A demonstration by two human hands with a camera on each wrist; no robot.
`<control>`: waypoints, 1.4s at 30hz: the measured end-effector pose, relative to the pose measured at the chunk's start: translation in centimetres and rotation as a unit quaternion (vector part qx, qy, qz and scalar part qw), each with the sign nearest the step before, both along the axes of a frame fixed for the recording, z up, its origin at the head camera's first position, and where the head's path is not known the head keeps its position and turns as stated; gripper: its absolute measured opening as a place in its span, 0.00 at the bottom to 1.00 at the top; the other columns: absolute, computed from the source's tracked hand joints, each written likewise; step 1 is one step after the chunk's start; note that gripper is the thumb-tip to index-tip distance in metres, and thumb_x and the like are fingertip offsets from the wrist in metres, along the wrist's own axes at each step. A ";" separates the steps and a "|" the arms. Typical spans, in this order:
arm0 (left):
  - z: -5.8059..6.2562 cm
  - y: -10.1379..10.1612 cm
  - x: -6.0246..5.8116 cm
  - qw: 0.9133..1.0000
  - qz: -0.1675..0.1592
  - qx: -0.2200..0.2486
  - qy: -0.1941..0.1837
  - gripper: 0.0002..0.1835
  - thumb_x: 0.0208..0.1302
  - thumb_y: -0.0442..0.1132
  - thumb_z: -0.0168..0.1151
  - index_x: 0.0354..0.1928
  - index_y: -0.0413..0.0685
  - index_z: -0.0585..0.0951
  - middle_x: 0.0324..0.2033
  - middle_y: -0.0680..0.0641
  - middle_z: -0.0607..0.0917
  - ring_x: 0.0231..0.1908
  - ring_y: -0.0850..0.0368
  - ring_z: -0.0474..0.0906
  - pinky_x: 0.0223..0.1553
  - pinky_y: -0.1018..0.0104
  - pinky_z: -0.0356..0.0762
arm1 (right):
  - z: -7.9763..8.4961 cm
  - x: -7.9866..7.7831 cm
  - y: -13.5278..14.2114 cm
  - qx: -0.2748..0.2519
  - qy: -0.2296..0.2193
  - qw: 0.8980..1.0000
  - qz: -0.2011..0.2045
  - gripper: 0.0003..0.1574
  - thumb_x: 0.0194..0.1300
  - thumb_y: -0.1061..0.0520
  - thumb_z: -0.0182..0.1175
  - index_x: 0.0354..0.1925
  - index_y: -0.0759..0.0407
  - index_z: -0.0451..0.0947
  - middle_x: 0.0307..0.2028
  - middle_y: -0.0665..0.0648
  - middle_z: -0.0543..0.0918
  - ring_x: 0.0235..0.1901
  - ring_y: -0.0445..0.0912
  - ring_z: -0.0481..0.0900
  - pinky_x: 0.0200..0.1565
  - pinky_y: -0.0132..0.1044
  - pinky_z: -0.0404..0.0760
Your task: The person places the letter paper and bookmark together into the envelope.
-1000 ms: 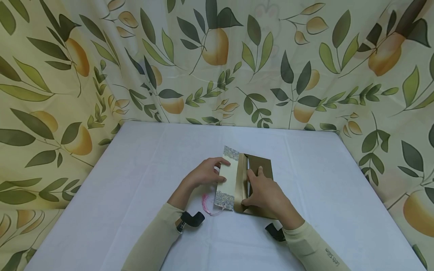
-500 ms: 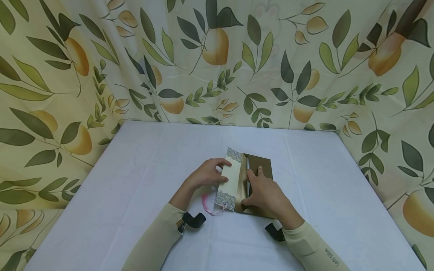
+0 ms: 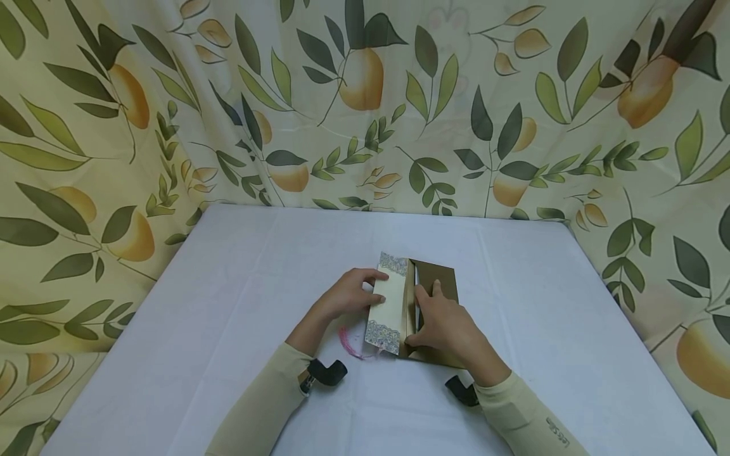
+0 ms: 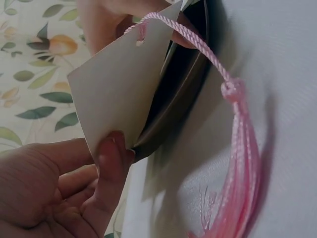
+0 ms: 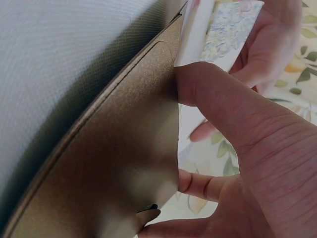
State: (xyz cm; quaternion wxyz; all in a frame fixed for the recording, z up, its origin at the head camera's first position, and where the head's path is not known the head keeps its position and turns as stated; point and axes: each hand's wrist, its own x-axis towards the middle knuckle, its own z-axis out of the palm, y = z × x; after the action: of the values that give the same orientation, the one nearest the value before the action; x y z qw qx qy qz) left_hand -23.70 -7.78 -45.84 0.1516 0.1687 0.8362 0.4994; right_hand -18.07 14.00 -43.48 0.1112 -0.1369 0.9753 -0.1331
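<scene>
A cream bookmark with floral bands at both ends stands tilted at the left, open side of a bronze-brown envelope. Its left edge is pinched by my left hand, the fingers and thumb set apart along it. From a hole near the bookmark's near end hangs a pink tassel on a twisted cord. My right hand grips the envelope by its mouth, thumb at the near part and fingers farther along, and the mouth gapes in the left wrist view. How far the bookmark's right edge reaches into it is hidden.
A white cloth covers the table under both things. Behind and at the sides hangs a curtain printed with fruit and leaves. Black camera mounts sit at both wrists, close above the cloth.
My left hand has shifted slightly right with the bookmark, bringing it closer against the envelope's mouth and a little nearer to me. The right hand and envelope have stayed almost still.
</scene>
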 end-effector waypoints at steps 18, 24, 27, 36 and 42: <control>-0.2 0.4 0.1 1.000 -0.007 0.011 -0.015 0.26 0.68 0.27 0.67 0.67 0.42 0.78 0.49 0.41 0.79 0.28 0.58 0.81 0.28 0.66 0.78 | 0.1 0.1 0.0 -0.003 -0.003 1.000 0.000 0.68 0.46 0.44 0.83 0.74 0.69 0.60 0.69 0.89 0.53 0.27 0.57 0.80 0.27 0.50 0.80; -0.3 0.5 0.1 1.000 -0.007 0.015 -0.018 0.26 0.68 0.27 0.67 0.68 0.42 0.78 0.50 0.41 0.79 0.30 0.57 0.82 0.30 0.64 0.81 | 0.1 0.1 0.1 -0.004 -0.004 1.000 -0.001 0.69 0.46 0.44 0.83 0.75 0.69 0.59 0.70 0.89 0.53 0.27 0.56 0.80 0.27 0.50 0.80; -0.5 0.6 0.0 1.000 -0.006 0.015 -0.018 0.26 0.67 0.27 0.67 0.68 0.41 0.78 0.49 0.41 0.79 0.29 0.57 0.82 0.29 0.64 0.80 | 0.1 0.1 0.1 -0.003 -0.004 1.000 -0.002 0.69 0.46 0.44 0.83 0.75 0.69 0.59 0.69 0.89 0.53 0.26 0.56 0.79 0.27 0.49 0.80; -0.9 0.9 0.1 1.000 -0.005 0.010 -0.007 0.26 0.67 0.28 0.68 0.67 0.42 0.79 0.49 0.41 0.80 0.27 0.59 0.80 0.25 0.67 0.76 | 0.2 0.1 0.0 -0.005 -0.006 1.000 -0.002 0.63 0.47 0.46 0.82 0.71 0.69 0.62 0.70 0.89 0.53 0.21 0.53 0.76 0.23 0.45 0.77; -1.1 1.2 0.1 0.999 0.000 -0.030 0.019 0.26 0.66 0.29 0.69 0.67 0.44 0.79 0.51 0.41 0.81 0.23 0.61 0.74 0.24 0.68 0.73 | 0.3 0.2 0.1 -0.014 -0.003 1.000 0.008 0.57 0.47 0.47 0.82 0.67 0.68 0.65 0.69 0.90 0.53 0.22 0.52 0.76 0.23 0.44 0.76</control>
State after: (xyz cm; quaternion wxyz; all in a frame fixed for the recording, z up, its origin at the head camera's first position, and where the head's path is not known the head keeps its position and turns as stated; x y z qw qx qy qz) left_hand -23.57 -6.58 -46.92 0.1404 0.1739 0.8534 0.4709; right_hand -17.87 14.09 -43.19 0.1135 -0.1460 0.9718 -0.1466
